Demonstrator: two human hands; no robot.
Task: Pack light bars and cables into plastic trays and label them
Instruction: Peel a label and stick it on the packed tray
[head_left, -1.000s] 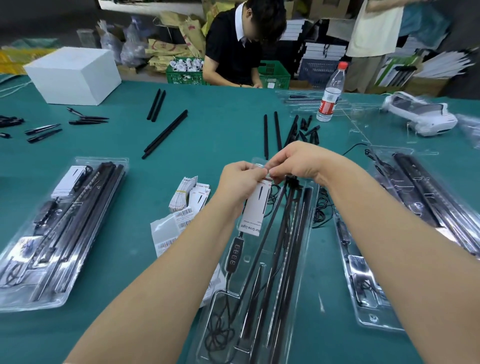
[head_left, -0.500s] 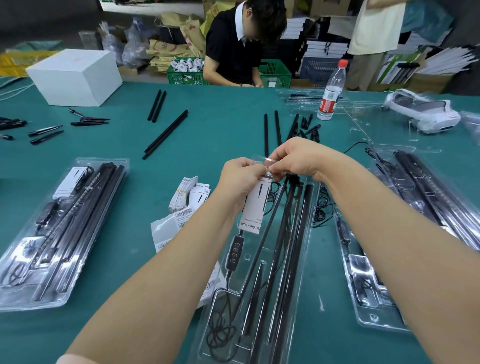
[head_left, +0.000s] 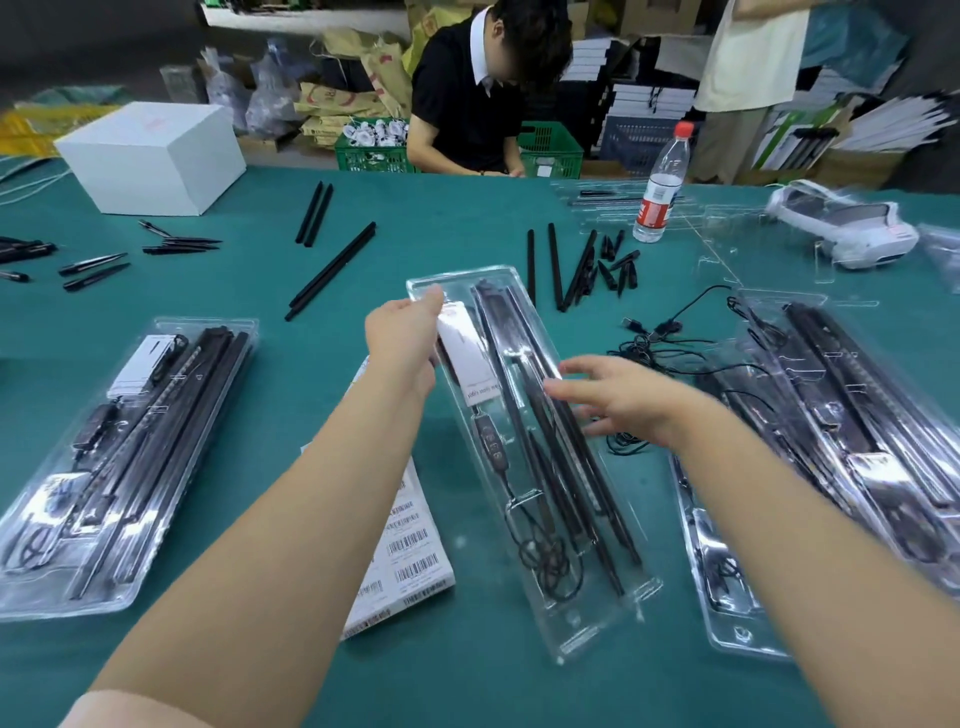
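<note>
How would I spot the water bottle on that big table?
Start at the green table and look to its far right side. The clear plastic water bottle stands upright there, beyond the loose black rods. Only it has a red cap and a red-and-white label.

Both bare forearms reach forward from the bottom edge, the left from about 7 o'clock, the right from about 4 o'clock. The left hand (head_left: 402, 340) sits near centre, wrist straight, fingers pointing toward 1 o'clock and closed in a grip (the fingertips themselves are hidden). The right hand (head_left: 621, 397) lies palm down, its fingers (head_left: 569, 389) straight and spread, pointing toward 9 o'clock.
</note>
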